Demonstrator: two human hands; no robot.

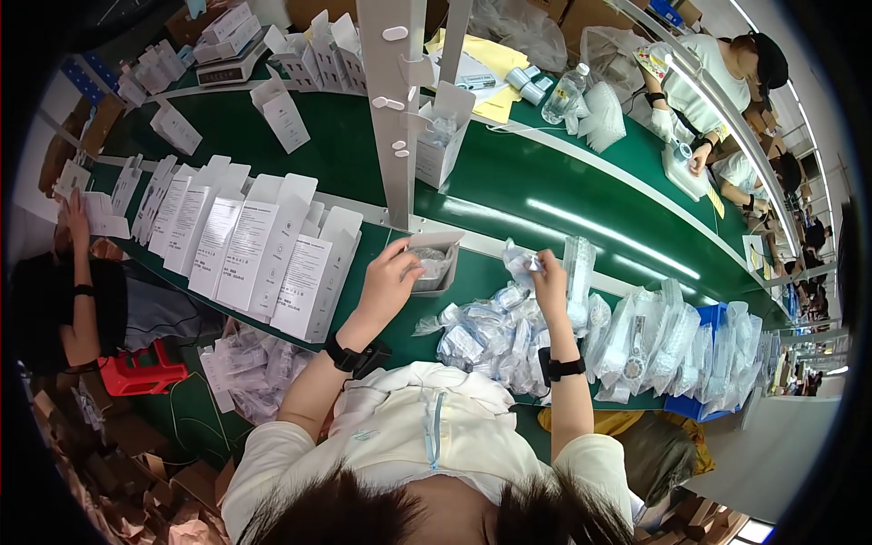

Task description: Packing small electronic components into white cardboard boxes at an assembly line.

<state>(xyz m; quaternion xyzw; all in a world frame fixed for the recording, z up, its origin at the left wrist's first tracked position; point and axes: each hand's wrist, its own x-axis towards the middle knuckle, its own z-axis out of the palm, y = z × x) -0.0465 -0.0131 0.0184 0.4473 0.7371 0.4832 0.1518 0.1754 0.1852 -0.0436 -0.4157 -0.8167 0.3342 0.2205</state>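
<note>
My left hand (392, 280) is curled at the left edge of an open white box (445, 238), gripping it there. Inside the box lies a clear plastic bag (432, 265); its contents are hard to make out. My right hand (550, 286) pinches a small clear plastic bag (518, 258), held up to the right of the box. Below that hand spreads a pile of small bagged parts (490, 329). Several bubble-wrapped items (627, 341) stand to its right, some in a blue bin (695, 406).
Upright white boxes (245, 245) with raised flaps line the bench at left. A grey post (392, 118) rises just beyond my left hand. Another white box (445, 145) stands behind it. One person's hand (75, 216) is at far left; a co-worker (704, 77) sits across at right.
</note>
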